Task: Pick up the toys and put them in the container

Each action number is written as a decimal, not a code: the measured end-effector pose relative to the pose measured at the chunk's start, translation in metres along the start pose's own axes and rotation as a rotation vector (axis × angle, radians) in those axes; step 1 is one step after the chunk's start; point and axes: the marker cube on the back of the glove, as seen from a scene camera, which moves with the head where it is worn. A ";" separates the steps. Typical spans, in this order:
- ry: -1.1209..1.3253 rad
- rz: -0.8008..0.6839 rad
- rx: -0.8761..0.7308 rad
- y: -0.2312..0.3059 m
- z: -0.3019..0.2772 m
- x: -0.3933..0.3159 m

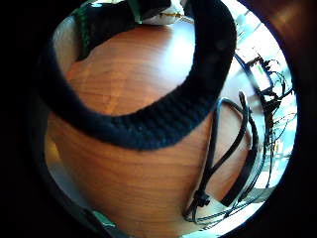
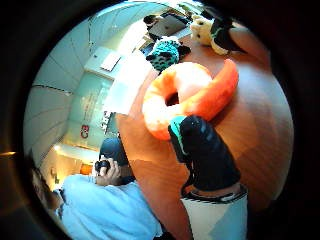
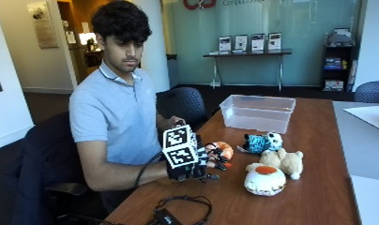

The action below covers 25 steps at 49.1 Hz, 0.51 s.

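Four soft toys on the wooden table (image 3: pixel 314 154), orange ring-shaped plush shrimp (image 3: pixel 222 151) nearest, touched by curled fingers of the black-gloved right hand (image 3: pixel 193 161), clear plastic container (image 3: pixel 258 112) farther back.

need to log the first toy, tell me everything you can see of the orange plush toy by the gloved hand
The orange plush toy looks soft and curled into a ring with a hole in the middle, with a paler peach body and a brighter orange tail end. It lies on the wooden table. The gloved right hand reaches it, a fingertip against its edge.
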 end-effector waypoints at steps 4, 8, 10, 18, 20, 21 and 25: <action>-0.008 -0.011 0.007 -0.001 -0.005 -0.007; -0.033 -0.036 -0.019 -0.004 -0.013 -0.025; -0.038 -0.049 -0.047 -0.007 -0.016 -0.034; 0.038 -0.066 -0.238 -0.023 -0.017 -0.064; 0.049 -0.067 -0.279 -0.029 -0.016 -0.067; 0.051 -0.068 -0.295 -0.031 -0.014 -0.068; 0.063 -0.069 -0.355 -0.041 -0.006 -0.071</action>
